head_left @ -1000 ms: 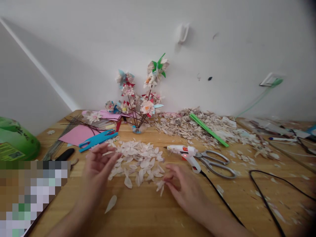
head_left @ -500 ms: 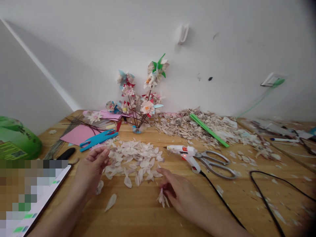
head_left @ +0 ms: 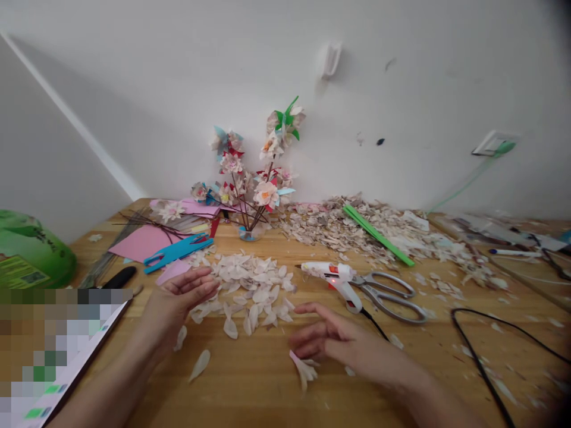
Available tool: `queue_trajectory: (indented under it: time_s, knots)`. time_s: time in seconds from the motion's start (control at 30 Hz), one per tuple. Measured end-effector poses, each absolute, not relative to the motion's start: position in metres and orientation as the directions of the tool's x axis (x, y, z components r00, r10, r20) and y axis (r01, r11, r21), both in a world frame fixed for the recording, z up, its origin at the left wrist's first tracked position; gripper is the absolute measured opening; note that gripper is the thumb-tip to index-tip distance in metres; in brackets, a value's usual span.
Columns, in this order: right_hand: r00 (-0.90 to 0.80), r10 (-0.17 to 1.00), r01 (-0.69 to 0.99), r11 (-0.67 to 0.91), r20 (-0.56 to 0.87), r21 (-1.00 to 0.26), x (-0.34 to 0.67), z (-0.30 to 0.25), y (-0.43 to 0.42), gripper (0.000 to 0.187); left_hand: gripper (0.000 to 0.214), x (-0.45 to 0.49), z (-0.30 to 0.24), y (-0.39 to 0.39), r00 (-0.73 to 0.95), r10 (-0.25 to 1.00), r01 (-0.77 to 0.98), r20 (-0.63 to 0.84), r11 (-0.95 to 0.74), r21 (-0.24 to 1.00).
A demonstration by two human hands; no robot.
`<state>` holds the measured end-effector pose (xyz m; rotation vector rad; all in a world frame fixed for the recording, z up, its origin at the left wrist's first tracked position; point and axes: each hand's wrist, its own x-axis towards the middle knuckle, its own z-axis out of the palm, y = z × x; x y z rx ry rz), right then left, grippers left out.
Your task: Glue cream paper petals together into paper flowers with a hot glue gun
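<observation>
Loose pale petals point(head_left: 250, 276) are heaped in the middle of the wooden table point(head_left: 232, 392). My left hand point(head_left: 187, 294) reaches over the left edge of this heap, fingers stretched out and nothing visible in them. Just below my right hand point(head_left: 328, 336) lies a small petal flower point(head_left: 304, 370) with a pinkish tip, tilted. Its fingers are apart; whether the thumb still brushes the flower is hard to see. One single petal point(head_left: 200, 365) rests nearer to me. A white glue gun point(head_left: 330, 273) with a red light lies beyond my right hand, beside grey-handled scissors point(head_left: 397, 300).
Finished flowers on twigs stand in a small glass bowl point(head_left: 250, 235) by the wall. Dried petals point(head_left: 321, 229) and a green strip point(head_left: 379, 235) spread behind. Blue cut paper point(head_left: 178, 252), pink paper point(head_left: 143, 244), a pixelated screen point(head_left: 89, 356) and a green bag point(head_left: 35, 249) are left. Black cable point(head_left: 482, 351) runs right.
My right hand has let go of the petal flower and moved right, fingers spreading. My left hand has moved right over the petals, its fingers straightening.
</observation>
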<state>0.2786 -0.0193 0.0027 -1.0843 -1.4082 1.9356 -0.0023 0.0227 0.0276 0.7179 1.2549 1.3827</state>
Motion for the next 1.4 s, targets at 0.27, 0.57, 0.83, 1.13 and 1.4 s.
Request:
queue_trajectory:
  time_s: [0.27, 0.57, 0.83, 1.13, 1.4]
  knots:
    - [-0.523, 0.805, -0.145, -0.408, -0.281, -0.901, 0.268, 0.018, -0.024, 0.037, 0.033, -0.002, 0.024, 0.024, -0.204, 0.965, -0.279, -0.167, 0.106, 0.954]
    - [-0.324, 0.942, -0.114, -0.127, -0.084, -0.985, 0.259, 0.007, -0.018, 0.038, 0.034, -0.002, 0.016, 0.023, -0.219, 0.971, -0.192, -0.094, 0.051, 0.980]
    - [-0.239, 0.970, 0.089, -0.016, -0.036, -0.996, 0.258, 0.025, -0.008, 0.025, 0.035, 0.003, 0.025, 0.014, -0.133, 0.985, -0.180, -0.113, 0.088, 0.980]
    - [-0.419, 0.695, 0.635, 0.684, 0.584, -0.358, 0.215, 0.051, -0.011, 0.016, 0.039, 0.020, 0.027, -0.005, 0.422, 0.874, -0.445, -0.240, 0.431, 0.785]
    - [-0.414, 0.658, 0.726, 0.656, 0.629, -0.209, 0.204, 0.044, -0.009, 0.020, 0.048, 0.020, 0.023, -0.007, 0.508, 0.852, -0.557, -0.129, 0.439, 0.705]
